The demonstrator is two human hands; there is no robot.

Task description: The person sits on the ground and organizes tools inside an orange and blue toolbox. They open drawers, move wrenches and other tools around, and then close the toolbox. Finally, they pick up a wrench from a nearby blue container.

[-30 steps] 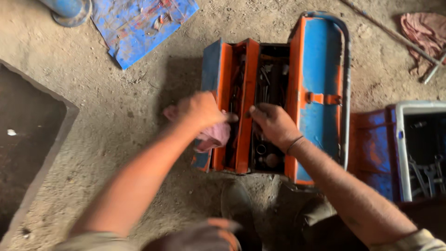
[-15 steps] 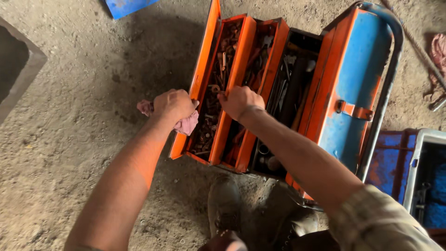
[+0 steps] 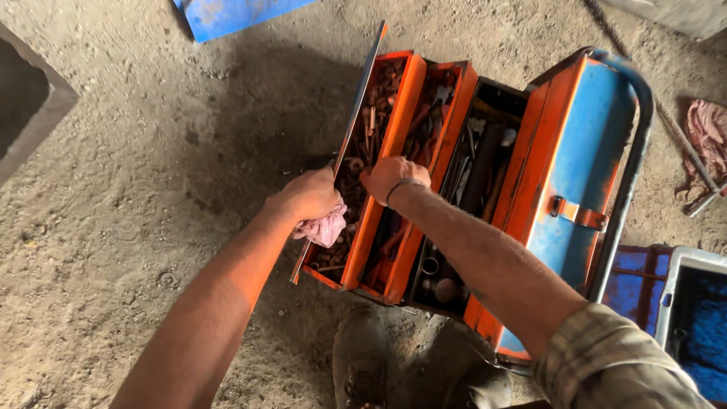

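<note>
An orange-and-blue cantilever toolbox (image 3: 560, 151) stands open on the dusty dirt floor (image 3: 136, 227). The left hand (image 3: 309, 195), closed on a pink rag (image 3: 326, 227), grips its left lid; the right hand (image 3: 390, 176) pinches a tray edge.

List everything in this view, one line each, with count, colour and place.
toolbox: one, orange and blue, opened out on the ground, centre
small hardware: many pieces, rusty brown, left tray
tools: several, dark metal, deep middle compartment
pink rag: one, in the left hand
second rag: one, pinkish, right edge
blue sheet: one, top edge
crate: one, blue with pale rim, lower right
boots: two, grey-brown, bottom
left hand: at the left tray's outer wall
right hand: on the divider between trays
</note>
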